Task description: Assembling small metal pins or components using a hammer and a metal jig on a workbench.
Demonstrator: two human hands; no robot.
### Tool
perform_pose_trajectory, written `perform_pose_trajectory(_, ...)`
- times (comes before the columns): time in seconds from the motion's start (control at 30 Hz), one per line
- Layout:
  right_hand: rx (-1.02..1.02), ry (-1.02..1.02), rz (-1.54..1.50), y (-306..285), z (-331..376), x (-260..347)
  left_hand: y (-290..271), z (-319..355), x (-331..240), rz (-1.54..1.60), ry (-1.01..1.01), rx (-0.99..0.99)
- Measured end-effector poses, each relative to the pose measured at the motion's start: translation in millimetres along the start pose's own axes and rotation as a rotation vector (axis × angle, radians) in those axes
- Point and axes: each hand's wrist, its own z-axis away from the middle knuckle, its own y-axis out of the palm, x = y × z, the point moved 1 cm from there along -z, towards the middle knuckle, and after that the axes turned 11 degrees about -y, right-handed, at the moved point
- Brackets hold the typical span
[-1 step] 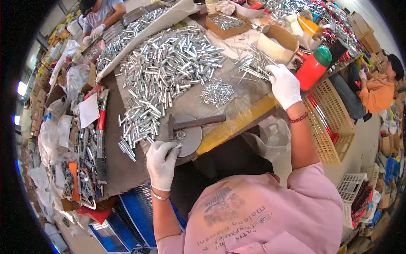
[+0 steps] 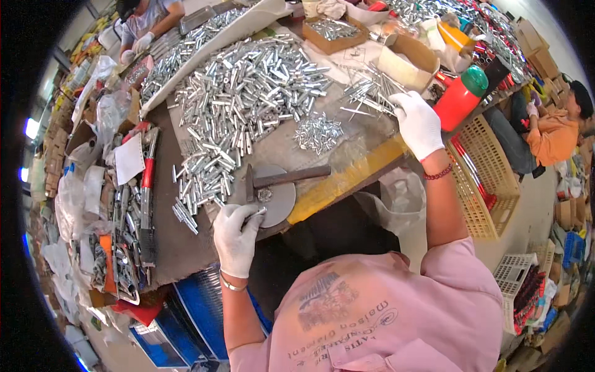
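Observation:
My left hand (image 2: 235, 239), in a white glove, pinches a short silvery metal sleeve (image 2: 260, 211) at the table's near edge. Just beyond it a hammer (image 2: 291, 177) lies across a round grey metal disc (image 2: 280, 208). My right hand (image 2: 418, 127), also gloved, reaches out to a loose bundle of thin metal rods (image 2: 370, 93). Its fingertips are closed on the rod ends, and how many they grip is hidden. Between the hands sits a small heap of short metal pins (image 2: 317, 134). A large pile of metal sleeves (image 2: 248, 93) spreads beyond my left hand.
A red bottle with a green cap (image 2: 460, 99) stands beside my right hand, near a cardboard box (image 2: 406, 65). A long pale trough edge (image 2: 211, 56) borders the pile. Tools (image 2: 127, 229) crowd the left edge. A yellow crate (image 2: 486, 180) stands at right. Two co-workers sit farther off.

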Motion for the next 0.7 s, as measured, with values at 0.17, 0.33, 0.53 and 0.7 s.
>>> perform_pose_trajectory(0.17, 0.156, -0.258, -0.481, -3, 4, 96, 6, -4, 4, 0.016, 0.007, 0.005)
perform_pose_trajectory(0.33, 0.340, -0.506, -0.528, 33, 31, 163, 7, 0, 9, 0.022, -0.045, 0.077)
perform_pose_trajectory(0.53, 0.320, -0.685, -0.466, 51, 32, 184, 5, 10, 11, 0.005, -0.062, 0.036)
perform_pose_trajectory(0.7, 0.308, -0.705, -0.438, 51, 31, 187, 3, 8, 8, 0.016, -0.096, 0.040)
